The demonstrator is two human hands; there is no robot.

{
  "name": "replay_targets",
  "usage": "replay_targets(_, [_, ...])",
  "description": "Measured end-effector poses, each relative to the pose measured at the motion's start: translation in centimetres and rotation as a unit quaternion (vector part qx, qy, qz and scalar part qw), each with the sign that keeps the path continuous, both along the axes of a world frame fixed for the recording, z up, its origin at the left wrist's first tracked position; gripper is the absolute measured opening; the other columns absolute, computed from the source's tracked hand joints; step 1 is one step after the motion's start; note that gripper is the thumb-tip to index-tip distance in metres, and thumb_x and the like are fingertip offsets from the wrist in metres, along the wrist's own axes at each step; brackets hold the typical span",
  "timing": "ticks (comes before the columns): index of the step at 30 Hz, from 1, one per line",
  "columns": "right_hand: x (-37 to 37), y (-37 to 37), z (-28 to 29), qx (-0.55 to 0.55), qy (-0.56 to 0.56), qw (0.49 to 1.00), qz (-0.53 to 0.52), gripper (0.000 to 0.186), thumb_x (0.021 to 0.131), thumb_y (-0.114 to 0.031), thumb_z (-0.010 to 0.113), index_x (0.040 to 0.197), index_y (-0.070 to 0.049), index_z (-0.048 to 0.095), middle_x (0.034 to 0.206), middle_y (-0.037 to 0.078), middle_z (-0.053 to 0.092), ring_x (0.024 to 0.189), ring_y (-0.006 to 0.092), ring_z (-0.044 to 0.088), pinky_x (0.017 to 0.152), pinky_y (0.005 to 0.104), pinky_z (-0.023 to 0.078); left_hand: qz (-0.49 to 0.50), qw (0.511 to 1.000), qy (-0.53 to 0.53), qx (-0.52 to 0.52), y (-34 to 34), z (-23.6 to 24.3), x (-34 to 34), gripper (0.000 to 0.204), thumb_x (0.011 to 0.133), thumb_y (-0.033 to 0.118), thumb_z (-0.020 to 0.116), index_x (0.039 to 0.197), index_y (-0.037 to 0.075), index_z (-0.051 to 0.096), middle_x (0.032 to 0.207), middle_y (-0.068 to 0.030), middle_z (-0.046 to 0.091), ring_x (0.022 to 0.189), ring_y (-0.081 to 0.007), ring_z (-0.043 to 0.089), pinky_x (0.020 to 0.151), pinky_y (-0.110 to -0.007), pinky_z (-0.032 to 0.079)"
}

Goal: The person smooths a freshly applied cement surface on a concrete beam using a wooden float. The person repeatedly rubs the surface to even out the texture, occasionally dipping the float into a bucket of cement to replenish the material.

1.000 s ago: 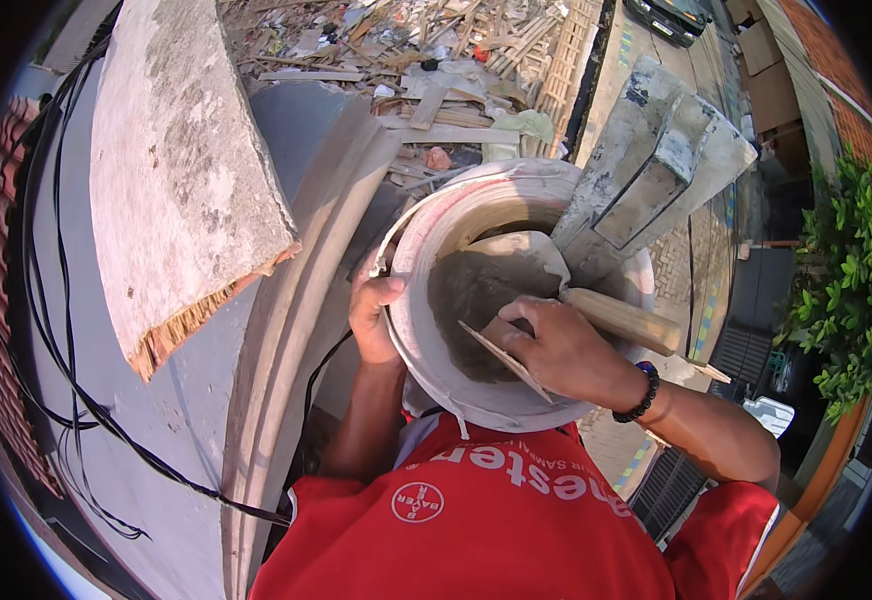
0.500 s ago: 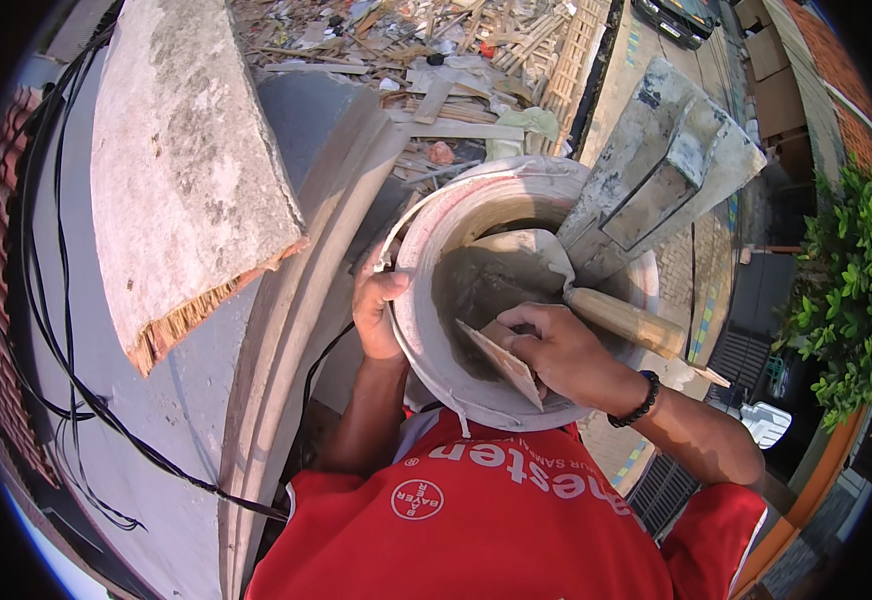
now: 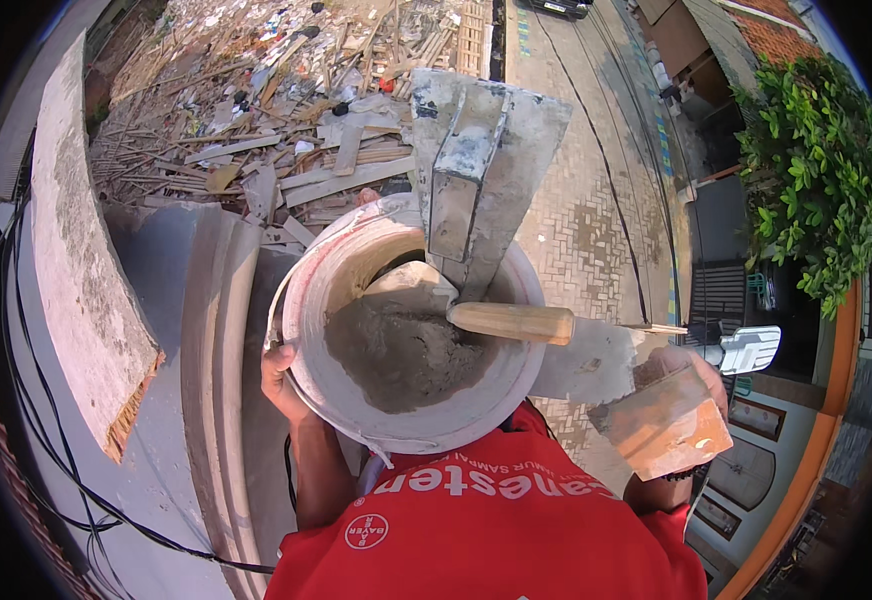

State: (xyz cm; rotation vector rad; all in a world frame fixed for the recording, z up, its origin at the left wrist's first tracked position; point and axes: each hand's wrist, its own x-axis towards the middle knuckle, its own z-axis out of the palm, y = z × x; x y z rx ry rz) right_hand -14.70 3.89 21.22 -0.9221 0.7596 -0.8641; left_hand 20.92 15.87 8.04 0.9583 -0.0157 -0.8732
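Note:
A white, mortar-caked bucket (image 3: 306, 400) with wet grey mortar (image 3: 406, 365) inside is held against my front. My left hand (image 3: 284, 380) is closed on its left rim. A trowel (image 3: 516, 322) lies across the bucket, its blade in the mortar and its wooden handle over the right rim. At the far rim a stained metal plate with a box-shaped grip (image 3: 466, 170) stands up out of the bucket. Off to the right, my right hand (image 3: 704, 372) grips a flat, orange-and-grey, mortar-smeared board (image 3: 668, 425), whose face partly hides the fingers. A grey flat blade-like piece (image 3: 596, 362) shows between bucket and board.
To the left are a rough, broken-edged slab (image 3: 86, 250), a moulded concrete ledge (image 3: 218, 400) and black cables (image 3: 66, 490). Wood scraps and rubble (image 3: 276, 130) cover the ground ahead. Below on the right run a paved lane (image 3: 596, 210) and a leafy tree (image 3: 806, 170).
My right hand has come out of the bucket with the board and moved right, beyond the rim. The view has shifted, so bucket and slab appear further left. My left hand still holds the rim.

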Motion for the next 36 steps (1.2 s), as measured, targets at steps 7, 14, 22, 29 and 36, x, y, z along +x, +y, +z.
replay_targets(7, [-17.0,2.7,-3.5,-0.055,0.085,0.941,-0.322,0.044,0.096,-0.018,0.063,0.131,0.005,0.052,0.114,0.012,0.066,0.095,0.0162,0.066,0.081,0.0312,0.056,0.008,0.999,-0.035,0.023,2.3,-2.9,2.4,0.06,0.079,0.028,0.058,0.13,-0.004,0.055,0.125,-0.0186,0.06,0.112,-0.0333,0.058,0.097,-0.043,0.046])
replay_targets(14, [-16.4,4.6,-14.1,-0.063,0.458,0.827,-0.321,0.041,0.089,-0.003,0.063,0.129,0.004,0.058,0.112,0.015,0.068,0.093,0.0245,0.066,0.082,0.0347,0.052,-0.031,0.995,-0.082,0.043,2.8,-2.8,4.3,0.064,0.082,0.03,0.058,0.133,-0.006,0.049,0.128,-0.0204,0.056,0.114,-0.034,0.055,0.098,-0.043,0.045])
replay_targets(22, [-13.6,2.8,-17.2,-0.236,0.657,0.672,-0.248,0.043,0.084,-0.003,0.065,0.127,-0.002,0.061,0.109,0.022,0.064,0.101,0.0405,0.061,0.089,0.0446,0.049,-0.036,0.992,-0.1,0.071,2.4,-1.5,3.9,0.066,0.082,0.033,0.058,0.132,-0.008,0.047,0.128,-0.0209,0.055,0.115,-0.0337,0.055,0.098,-0.043,0.045])
replay_targets(29, [-13.8,2.2,-18.6,-0.224,0.66,0.675,-0.243,0.043,0.085,-0.004,0.064,0.127,-0.001,0.06,0.106,0.022,0.063,0.1,0.0399,0.058,0.088,0.0453,0.048,-0.086,0.992,-0.082,0.039,2.1,-0.8,3.3,0.067,0.083,0.035,0.057,0.134,-0.007,0.046,0.131,-0.0212,0.053,0.118,-0.0348,0.053,0.099,-0.044,0.044])
replay_targets(36, [-12.6,2.9,-18.7,-0.258,0.628,0.706,-0.2,0.045,0.085,-0.002,0.062,0.13,-0.001,0.057,0.101,0.021,0.06,0.094,0.0392,0.055,0.084,0.047,0.046,-0.053,0.992,-0.099,0.057,2.0,-0.9,3.2,0.068,0.082,0.036,0.058,0.133,-0.006,0.047,0.129,-0.0208,0.054,0.116,-0.035,0.054,0.098,-0.044,0.044])
